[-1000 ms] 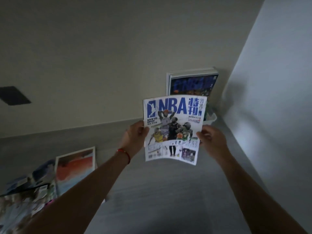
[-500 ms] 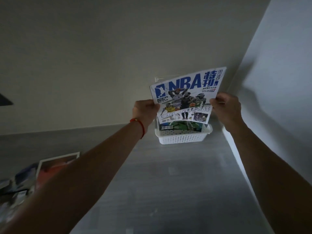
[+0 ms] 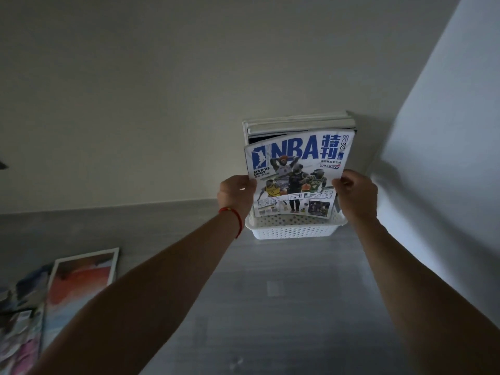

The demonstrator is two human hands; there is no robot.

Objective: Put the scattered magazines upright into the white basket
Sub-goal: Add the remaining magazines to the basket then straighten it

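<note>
- Scattered magazines (image 3: pixel 81 277) are noted nearest, flat on the grey surface (image 3: pixel 270 307) at far left, well apart from the basket.
- The NBA magazine (image 3: pixel 297 174) is held upright, long axis vertical: its left edge is gripped by the left hand (image 3: pixel 236 197), its right edge pinched by the right hand (image 3: pixel 355 192); both are equally near.
- Its bottom edge is seen at the rim of the white basket (image 3: pixel 295 230), directly below.
- Standing magazines (image 3: pixel 297 125) occupy the rear; open room is judged to remain in front.
- A wall is close on the right.

Grey wood-grain tabletop (image 3: pixel 284 307), filling the lower frame from 4 to 8 o'clock. Cream wall (image 3: pixel 162 90) behind, 10 to 1 o'clock. Pale wall (image 3: pixel 446 158) at 3 o'clock, brightly lit.
</note>
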